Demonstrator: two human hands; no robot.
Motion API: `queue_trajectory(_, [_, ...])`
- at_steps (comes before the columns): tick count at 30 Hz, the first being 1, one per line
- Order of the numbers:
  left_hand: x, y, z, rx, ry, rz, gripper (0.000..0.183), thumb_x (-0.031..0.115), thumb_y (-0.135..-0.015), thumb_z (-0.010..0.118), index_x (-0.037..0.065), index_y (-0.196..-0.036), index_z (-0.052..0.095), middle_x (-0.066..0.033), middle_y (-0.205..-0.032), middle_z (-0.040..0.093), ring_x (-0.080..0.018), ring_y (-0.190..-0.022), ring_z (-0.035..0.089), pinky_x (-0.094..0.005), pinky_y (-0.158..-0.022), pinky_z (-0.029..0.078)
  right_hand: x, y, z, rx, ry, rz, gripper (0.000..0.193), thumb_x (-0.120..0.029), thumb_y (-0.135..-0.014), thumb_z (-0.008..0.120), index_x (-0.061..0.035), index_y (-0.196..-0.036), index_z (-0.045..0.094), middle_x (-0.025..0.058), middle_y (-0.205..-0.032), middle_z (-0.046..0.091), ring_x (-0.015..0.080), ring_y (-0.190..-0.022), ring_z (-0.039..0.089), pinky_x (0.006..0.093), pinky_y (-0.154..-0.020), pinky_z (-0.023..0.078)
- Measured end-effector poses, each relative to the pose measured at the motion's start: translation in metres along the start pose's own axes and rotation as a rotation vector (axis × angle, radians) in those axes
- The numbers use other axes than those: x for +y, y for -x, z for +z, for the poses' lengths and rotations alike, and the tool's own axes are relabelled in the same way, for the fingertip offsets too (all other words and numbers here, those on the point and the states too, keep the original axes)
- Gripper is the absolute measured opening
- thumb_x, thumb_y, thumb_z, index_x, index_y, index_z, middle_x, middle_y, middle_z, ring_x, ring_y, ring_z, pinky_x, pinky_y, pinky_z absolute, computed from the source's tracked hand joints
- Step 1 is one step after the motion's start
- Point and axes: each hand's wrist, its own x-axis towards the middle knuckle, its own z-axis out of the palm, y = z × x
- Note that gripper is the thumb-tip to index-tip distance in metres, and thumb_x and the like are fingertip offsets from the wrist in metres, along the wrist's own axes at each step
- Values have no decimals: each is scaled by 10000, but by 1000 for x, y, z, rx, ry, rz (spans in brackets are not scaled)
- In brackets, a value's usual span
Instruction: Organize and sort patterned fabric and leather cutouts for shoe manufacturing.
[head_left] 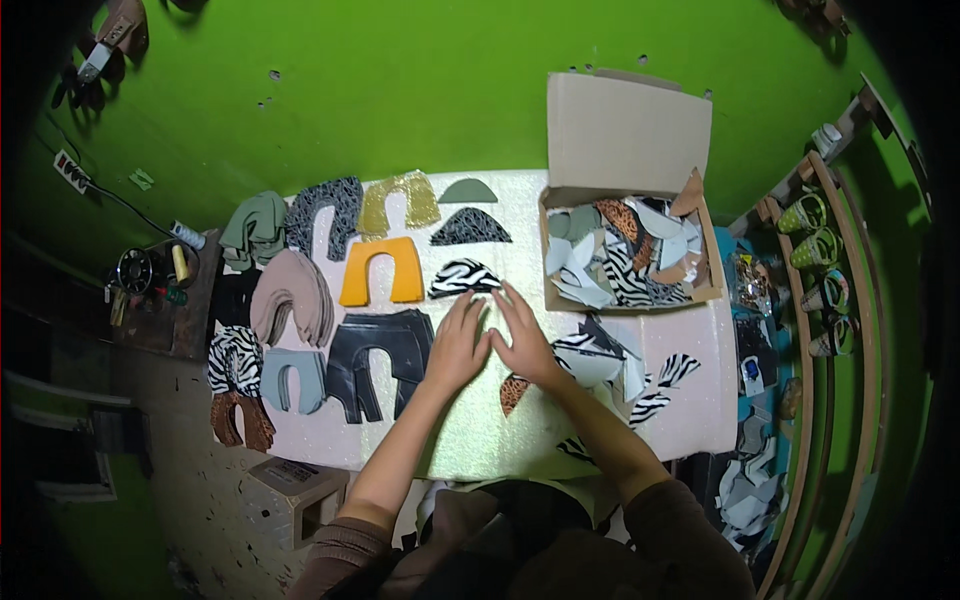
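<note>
A zebra-print half-moon piece [463,277] lies on the pale table in front of me. My left hand [461,345] rests flat, its fingertips at the lower edge of that piece. My right hand [525,345] lies beside it, fingers stretched, with the fingertips near the piece's right corner. The thumbs almost meet, and neither hand grips anything. Above the zebra piece sit a dark patterned half-moon [471,227] and a green half-moon [468,191]. Close to my right wrist are a leopard-print scrap [513,394] and a pile of zebra and grey scraps [588,360].
Stacks of U-shaped pieces, such as orange ones [382,258] and black ones [350,350], cover the table's left side. An open cardboard box [640,305] of scraps stands at the back right. A wooden rack [845,400] with green shoes [803,213] is farther right.
</note>
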Motion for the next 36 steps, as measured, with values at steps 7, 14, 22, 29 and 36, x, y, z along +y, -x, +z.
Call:
queue_trajectory(7, [46, 48, 56, -141, 74, 0, 514, 122, -788, 582, -17, -1252, 409, -225, -1298, 416, -390, -1180, 426, -420, -995, 354, 8, 88, -27, -40, 53, 44, 485, -46, -783, 541, -15, -1260, 458, 226, -1240, 435, 391, -1129, 453, 430, -964, 368])
queue_trajectory(14, [88, 55, 84, -137, -88, -93, 588, 124, -734, 651, 29, -1272, 434, -164, -1179, 497, -334, -1045, 497, -429, -866, 419, 35, 125, -90, -121, 504, 90, 566, -171, -728, 660, -69, -1253, 473, 169, -1219, 470, 323, -1175, 419, 519, -1028, 254])
queue_trajectory(22, [143, 40, 116, -74, 116, -202, 531, 47, -689, 659, 26, -1190, 486, -177, -1028, 545, -357, -968, 522, -415, -840, 439, 54, 130, -157, -232, 424, 104, 661, -244, -684, 727, -131, -1281, 467, 114, -1222, 482, 287, -1172, 429, 485, -1039, 258])
queue_trajectory(29, [150, 42, 123, 116, 104, -313, 448, 86, -757, 612, 17, -1186, 503, -176, -1125, 513, -355, -1054, 485, -395, -922, 399, 65, 126, -196, -214, -148, 247, 562, -262, -839, 639, -24, -1299, 420, 145, -1213, 530, 233, -1124, 520, 312, -964, 397])
queue_trajectory(36, [160, 61, 122, 223, 108, -295, 464, 77, -786, 563, 12, -1234, 459, -191, -1218, 436, -364, -1115, 447, -405, -963, 376, 70, 112, -202, -296, -1285, 863, 410, -312, -962, 446, 10, -1214, 470, 109, -1088, 593, 183, -987, 588, 309, -833, 473])
